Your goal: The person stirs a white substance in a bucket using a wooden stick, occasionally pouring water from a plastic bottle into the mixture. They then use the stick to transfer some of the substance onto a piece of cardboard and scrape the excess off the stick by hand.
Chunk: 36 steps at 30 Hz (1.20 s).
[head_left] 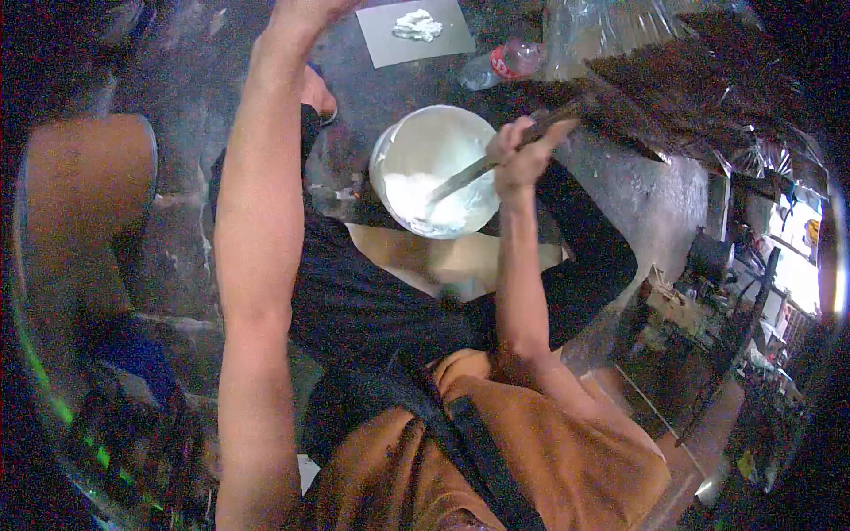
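My right hand [521, 159] is closed around a wooden stick [462, 180], which slants down to the left. The stick's lower end is inside a round white bucket [382, 159], where white material [409, 196] shows at the bottom. The bucket stands on the floor in front of my crossed legs in black trousers. My left forearm stretches up the left side of the view to the top edge, and the hand lies beyond it. Near that edge, behind the bucket, a pale sheet [381, 44] carries a small white heap [417, 26].
A clear plastic bottle [505, 65] with a red label lies behind the bucket. Brown stacked material under clear plastic [646, 75] fills the upper right. On the left is a brown rounded panel [88, 177]. Cluttered tools and parts [686, 305] are along the right.
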Motion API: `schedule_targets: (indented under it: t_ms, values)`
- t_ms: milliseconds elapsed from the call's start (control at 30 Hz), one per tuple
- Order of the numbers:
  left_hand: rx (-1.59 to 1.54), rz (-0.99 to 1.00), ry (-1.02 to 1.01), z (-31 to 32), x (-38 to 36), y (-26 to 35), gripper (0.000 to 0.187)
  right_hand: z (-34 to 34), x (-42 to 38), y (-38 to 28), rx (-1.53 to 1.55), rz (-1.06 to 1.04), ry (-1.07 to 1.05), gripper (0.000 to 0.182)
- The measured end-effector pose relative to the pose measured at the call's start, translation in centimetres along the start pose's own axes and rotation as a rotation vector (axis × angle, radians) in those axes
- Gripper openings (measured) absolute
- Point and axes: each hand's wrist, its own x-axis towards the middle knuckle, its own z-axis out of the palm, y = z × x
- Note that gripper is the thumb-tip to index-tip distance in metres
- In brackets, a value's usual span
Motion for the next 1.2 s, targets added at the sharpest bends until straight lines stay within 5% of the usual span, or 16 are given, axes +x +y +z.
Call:
schedule_targets:
  t_ms: [133,267,400,467,567,667,767,867,1000,1167,1200]
  values:
    - [-0.084,0.005,0.003,0.2,0.0,-0.3,0.030,2.9,-0.5,-6.7,0.022,-0.193,-0.033,0.070]
    - [-0.034,-0.044,-0.020,0.0,-0.1,0.2,0.030,-1.4,3.9,4.1,0.064,-0.383,-0.052,0.071]
    - [-0.061,-0.055,-0.025,0.1,-0.2,-0.4,0.030,-1.2,0.6,2.3,-0.072,0.018,0.092,0.072]
    - [-0.085,-0.013,-0.052,-0.4,-0.7,-0.1,0.030,0.1,-0.8,-2.9,-0.067,-0.072,-0.125,0.072]
    - [-0.047,-0.009,-0.007,-0.1,-0.1,0.1,0.031,1.7,-0.7,-7.1,0.050,-0.241,-0.136,0.072]
    - [0.001,-0.035,-0.009,-0.2,-0.2,0.5,0.031,0.0,2.8,-1.2,0.268,-0.320,-0.089,0.073]
    - [-0.071,-0.053,-0.017,0.2,-0.6,0.2,0.030,-2.7,2.5,5.2,0.032,-0.166,-0.007,0.073]
    - [-0.073,-0.022,-0.004,-0.1,-0.3,-0.1,0.029,-2.0,0.2,1.7,-0.031,0.066,-0.006,0.072]
    - [-0.062,0.018,-0.020,0.6,0.0,-0.6,0.030,1.6,-0.6,-6.5,-0.032,-0.177,-0.159,0.067]
    - [-0.083,-0.048,-0.026,0.4,-0.2,0.0,0.030,-2.6,3.7,5.5,0.043,-0.336,-0.068,0.068]
    - [-0.112,-0.060,-0.025,0.5,-0.3,-0.1,0.030,-3.3,2.8,6.2,-0.043,-0.204,-0.050,0.068]
